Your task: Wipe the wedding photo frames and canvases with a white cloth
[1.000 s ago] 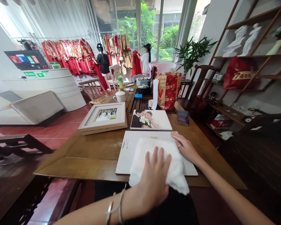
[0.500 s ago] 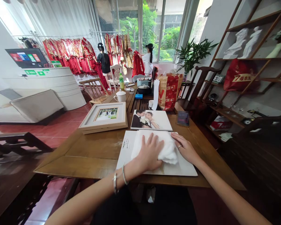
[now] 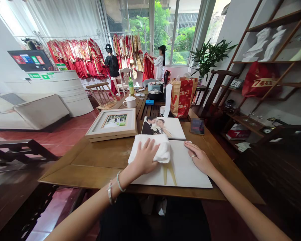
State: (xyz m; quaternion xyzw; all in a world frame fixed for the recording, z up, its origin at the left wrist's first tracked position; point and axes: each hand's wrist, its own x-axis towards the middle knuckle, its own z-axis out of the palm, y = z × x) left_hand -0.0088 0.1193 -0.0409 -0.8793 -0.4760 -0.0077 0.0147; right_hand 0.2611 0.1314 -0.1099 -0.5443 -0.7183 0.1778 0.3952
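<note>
Just below the middle of the frame, the left hand (image 3: pixel 145 158) is palm-down on a folded white cloth (image 3: pixel 135 152), fingers a bit spread and laid flat over the top, not really pinching anything as far as I can see. That cloth covers the upper-left part of a white board (image 3: pixel 190 172) sitting on the brown worktop (image 3: pixel 90 164), and there's a yellowish V-shaped mark (image 3: pixel 168 174) showing on the board right below it. Got two bracelets (image 3: pixel 119 181) on that left wrist too.

Right of center, the right hand (image 3: pixel 200 160) rests on the board's right side, fingers pretty much together and pointing up-left at the far edge, with a ring (image 3: pixel 193 156) on one of them. Can't make out the thumb.

Straight above the board there's a photo panel (image 3: pixel 176 129) lying flat; the cloth overlaps its lower edge from this angle, can't tell if they touch. Left of that, a light wood picture frame (image 3: pixel 96 125), and off to the right a small dark frame (image 3: pixel 197 126), blurred out. Farther up the worktop: lidded white cup (image 3: pixel 129 101), blue box (image 3: pixel 149 102), big red-and-tan bag (image 3: pixel 183 98). Top center, two people (image 3: pixel 112 65) stand by racks of red garments (image 3: pixel 80 60).
</note>
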